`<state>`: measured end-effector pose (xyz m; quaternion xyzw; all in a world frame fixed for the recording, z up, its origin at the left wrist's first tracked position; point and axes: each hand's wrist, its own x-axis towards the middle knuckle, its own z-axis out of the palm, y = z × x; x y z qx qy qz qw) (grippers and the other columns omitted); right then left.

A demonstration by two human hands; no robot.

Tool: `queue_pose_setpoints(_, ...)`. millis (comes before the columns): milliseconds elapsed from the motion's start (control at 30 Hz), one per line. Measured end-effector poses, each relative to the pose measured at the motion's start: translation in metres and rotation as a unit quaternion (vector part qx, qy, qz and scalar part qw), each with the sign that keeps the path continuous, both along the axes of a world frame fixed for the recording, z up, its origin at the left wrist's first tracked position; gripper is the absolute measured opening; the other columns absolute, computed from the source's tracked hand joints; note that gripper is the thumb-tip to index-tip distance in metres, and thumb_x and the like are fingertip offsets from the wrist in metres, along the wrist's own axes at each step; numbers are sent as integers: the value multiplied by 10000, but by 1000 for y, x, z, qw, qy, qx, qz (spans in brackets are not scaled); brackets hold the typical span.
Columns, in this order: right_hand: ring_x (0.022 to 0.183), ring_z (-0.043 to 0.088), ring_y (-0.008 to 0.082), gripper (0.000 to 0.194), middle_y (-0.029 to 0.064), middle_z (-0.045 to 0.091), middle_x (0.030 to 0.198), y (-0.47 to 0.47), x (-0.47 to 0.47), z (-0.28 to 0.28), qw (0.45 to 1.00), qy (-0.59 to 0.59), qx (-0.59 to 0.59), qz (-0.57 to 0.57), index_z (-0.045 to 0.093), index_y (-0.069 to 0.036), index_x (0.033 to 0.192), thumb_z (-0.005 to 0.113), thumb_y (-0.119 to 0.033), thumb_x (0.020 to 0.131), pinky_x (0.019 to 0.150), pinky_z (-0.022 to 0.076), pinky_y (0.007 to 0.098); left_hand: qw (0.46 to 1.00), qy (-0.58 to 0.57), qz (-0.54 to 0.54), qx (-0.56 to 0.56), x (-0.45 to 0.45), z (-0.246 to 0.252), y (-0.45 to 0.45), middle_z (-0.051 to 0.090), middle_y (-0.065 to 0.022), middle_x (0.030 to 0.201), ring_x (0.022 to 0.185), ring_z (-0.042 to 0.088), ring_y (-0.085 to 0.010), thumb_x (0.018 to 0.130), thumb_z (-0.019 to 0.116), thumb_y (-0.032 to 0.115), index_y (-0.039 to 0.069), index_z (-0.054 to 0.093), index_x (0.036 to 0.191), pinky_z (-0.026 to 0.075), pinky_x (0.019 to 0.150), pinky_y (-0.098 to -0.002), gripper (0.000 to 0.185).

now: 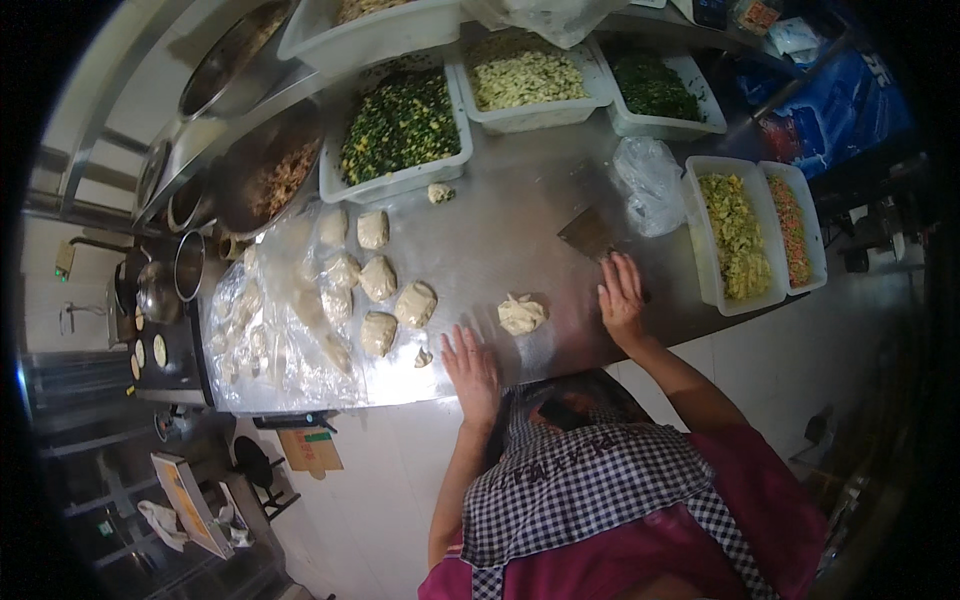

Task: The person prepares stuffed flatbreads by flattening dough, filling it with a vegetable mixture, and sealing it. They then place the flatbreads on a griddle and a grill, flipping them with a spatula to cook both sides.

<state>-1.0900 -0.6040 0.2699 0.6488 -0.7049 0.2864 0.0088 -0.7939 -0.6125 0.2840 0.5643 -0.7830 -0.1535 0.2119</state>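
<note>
My left hand (471, 373) rests palm down near the front edge of the steel worktop (480, 232), its fingers slightly apart and nothing in it. A gathered lump of dough (522, 314) lies between my hands. On the right, the fingertips of my right hand (622, 294) are at the near edge of a flat metal scraper (587, 232); whether they grip it is unclear. Several dough pieces (377, 278) sit left of my left hand, with a small dough scrap (423, 358) closer to it. Clear plastic sheeting (281, 330) covers more dough at the left.
Along the back stand tubs of green-and-yellow filling (401, 127), pale chopped filling (529, 79) and dark greens (652, 86). A crumpled plastic bag (649, 184) lies beside two more filling tubs (731, 236) at right. A metal bowl (270, 169) and a griddle (172, 360) are at left.
</note>
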Motion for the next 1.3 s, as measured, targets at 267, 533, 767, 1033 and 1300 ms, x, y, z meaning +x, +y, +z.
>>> queue_pose_setpoints(267, 853, 579, 336, 347, 147, 525, 964, 1, -54, -7, 996, -22, 80, -33, 588, -22, 1133, 642, -124, 806, 735, 506, 416, 987, 124, -100, 24, -81, 13, -73, 340, -256, 1443, 1369, 285, -417, 944, 448, 53, -67, 322, 1401, 299, 1104, -453, 489)
queue_pose_setpoints(533, 761, 618, 368, 237, 183, 633, 814, -76, -172, 75, 974, -7, 226, 29, 650, -41, 951, 616, -247, 839, 677, 488, 449, 983, 145, -102, 47, -117, 9, -105, 326, -258, 1453, 1379, 259, -430, 961, 438, 79, -67, 345, 1389, 288, 1110, -458, 462)
queue_pose_setpoints(767, 742, 636, 353, 265, 157, 660, 767, -164, -211, 87, 967, 76, 226, 89, 690, -59, 790, 648, -319, 809, 661, 494, 466, 985, 140, -73, 71, -108, 9, -90, 341, -239, 1455, 1389, 229, -443, 964, 443, 71, -49, 401, 1367, 278, 1110, -475, 423)
queue_pose_setpoints(1033, 742, 637, 330, 257, 128, 664, 763, -222, -165, 81, 909, 104, 290, 280, 719, -82, 916, 643, -302, 808, 641, 494, 449, 986, 131, -36, 99, -100, 6, -93, 377, -226, 1437, 1393, 250, -401, 956, 442, 45, -39, 421, 1358, 291, 1110, -445, 411)
queue_pose_setpoints(1300, 726, 641, 331, 268, 143, 659, 785, -108, -158, 74, 965, -20, 206, 161, 708, -76, 1008, 654, -284, 846, 655, 506, 421, 983, 146, -75, 77, -124, -3, -141, 366, -238, 1439, 1375, 283, -401, 966, 434, 96, -58, 362, 1385, 302, 1104, -427, 452)
